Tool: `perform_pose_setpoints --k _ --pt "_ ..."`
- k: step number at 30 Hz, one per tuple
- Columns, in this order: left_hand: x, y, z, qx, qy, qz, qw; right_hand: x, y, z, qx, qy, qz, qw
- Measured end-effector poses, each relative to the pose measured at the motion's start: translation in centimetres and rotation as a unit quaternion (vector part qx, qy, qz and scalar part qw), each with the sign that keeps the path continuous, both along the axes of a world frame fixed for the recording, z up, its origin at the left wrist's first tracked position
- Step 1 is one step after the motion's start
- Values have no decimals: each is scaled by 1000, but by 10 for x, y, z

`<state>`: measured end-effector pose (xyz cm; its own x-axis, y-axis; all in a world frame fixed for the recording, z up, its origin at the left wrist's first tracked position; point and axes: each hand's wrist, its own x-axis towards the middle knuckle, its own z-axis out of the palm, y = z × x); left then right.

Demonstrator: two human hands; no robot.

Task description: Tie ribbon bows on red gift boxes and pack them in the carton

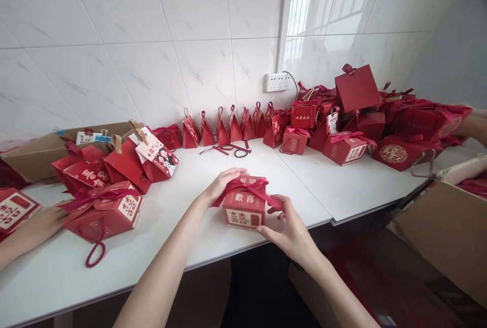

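Observation:
A small red gift box [244, 217] with cream panels and Chinese characters sits near the table's front edge. Tied across its top is a dark red ribbon [249, 184]. My left hand [224, 186] reaches around the far left of the box, its fingers partly hidden behind it. At the right side, my right hand [287, 226] grips the box, thumb on the lower front corner and fingers by the ribbon's end. Behind lie loose red ribbon pieces [220, 149] and a black ring-shaped band [241, 153].
Several triangular red boxes [208, 132] line the wall below a power strip [279, 82]. More gift boxes [357, 89] pile up at right. On the left, another person's hand [49, 221] touches a ribboned box [104, 214]. Another person's arm [474, 124] and a cardboard carton [449, 231] are at right.

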<state>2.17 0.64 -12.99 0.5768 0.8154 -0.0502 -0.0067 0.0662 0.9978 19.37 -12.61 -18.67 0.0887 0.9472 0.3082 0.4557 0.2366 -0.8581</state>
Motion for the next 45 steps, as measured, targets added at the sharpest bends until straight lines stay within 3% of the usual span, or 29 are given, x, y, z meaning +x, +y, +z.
perform_pose_setpoints --k 3,8,13,17,22,26,31,33,35,37,40,42,45 --pt "0 -16 -2 -6 10 31 999 5 -5 6 4 -33 13 999" --pt "-14 -41 0 83 72 211 971 5 2 17 2 -47 113 993" --pt "-27 -62 5 41 98 205 973 -1 8 13 23 -1 112 993" --pt "-31 -84 14 101 81 218 967 -4 7 7 67 26 107 992" --pt "-37 -119 17 161 163 218 949 -1 2 4 125 29 115 985" --pt "-42 -144 3 146 220 176 948 8 -3 3 180 6 126 976" --pt "-53 -160 -17 105 312 28 944 24 -12 0 206 -28 107 972" --pt "-57 -159 -18 101 350 -23 931 30 -17 0 222 -34 91 970" --pt "-58 -154 -12 113 368 -15 923 35 -22 1 240 -42 73 967" --pt "-54 -148 -2 142 347 81 924 40 -26 3 257 -51 56 964" --pt "-37 -139 14 221 210 234 923 47 -32 8 286 -72 49 954" --pt "-21 -135 22 260 115 226 932 51 -35 13 300 -97 45 948" --pt "7 -132 26 248 70 142 956 55 -41 20 308 -141 33 940"
